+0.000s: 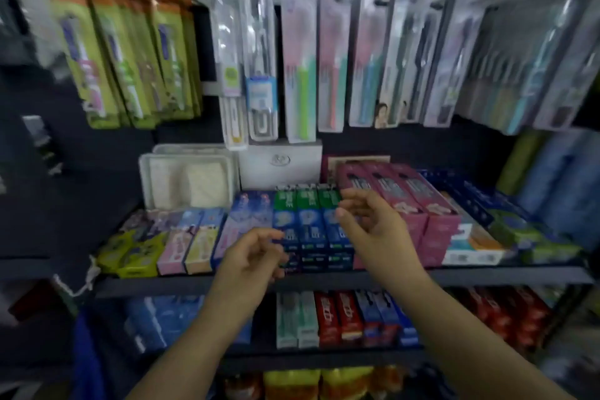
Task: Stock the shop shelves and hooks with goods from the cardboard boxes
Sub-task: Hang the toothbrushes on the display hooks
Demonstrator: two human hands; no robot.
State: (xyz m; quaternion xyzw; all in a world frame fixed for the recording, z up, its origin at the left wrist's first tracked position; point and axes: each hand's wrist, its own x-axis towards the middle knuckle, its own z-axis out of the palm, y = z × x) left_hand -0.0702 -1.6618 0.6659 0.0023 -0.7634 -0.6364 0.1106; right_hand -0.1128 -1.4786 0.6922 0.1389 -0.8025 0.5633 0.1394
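Both hands empty, fingers loosely curled: left hand [256,256], right hand [373,224] hover before green-and-blue toothpaste cartons [311,221] on dark shelf [487,274]; likely between placements, next fetch more stock

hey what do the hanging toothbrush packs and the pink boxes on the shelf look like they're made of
The hanging toothbrush packs look like clear glossy plastic over printed card: highlights glint on them and the brushes show through. The pink boxes look like printed cardboard cartons, with sharp folded edges and flat faces. The picture is blurred, so the finish is uncertain.
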